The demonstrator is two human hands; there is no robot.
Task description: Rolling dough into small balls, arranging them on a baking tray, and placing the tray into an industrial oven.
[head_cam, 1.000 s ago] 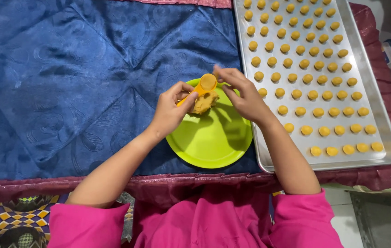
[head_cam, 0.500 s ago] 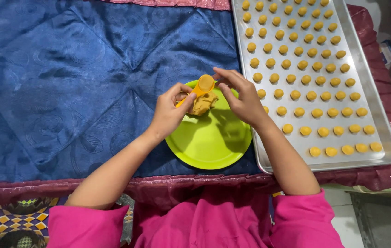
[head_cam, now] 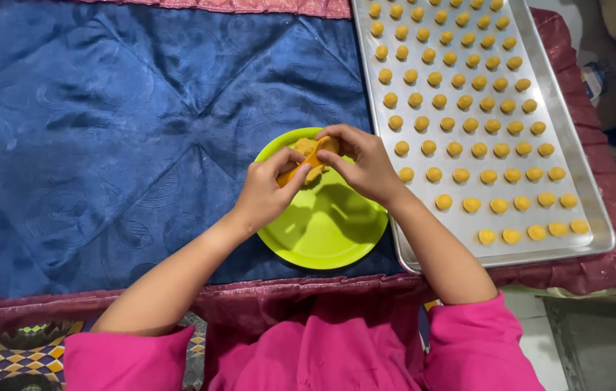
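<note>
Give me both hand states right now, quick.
Left hand: closed on the orange spoon handle, over the green plate.
Right hand: fingers pinched at the spoon's bowl, by the dough.

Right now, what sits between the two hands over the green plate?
In the head view, an orange spoon spans the gap between the left hand and right hand, above a lump of yellow dough on the green plate.

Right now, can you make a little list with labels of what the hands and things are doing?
left hand: holds the orange spoon by its handle
right hand: fingers at the spoon's bowl
dough lump: on the green plate, under the spoon
metal tray: right of the plate, rows of small dough balls
blue cloth: under plate and tray
</note>
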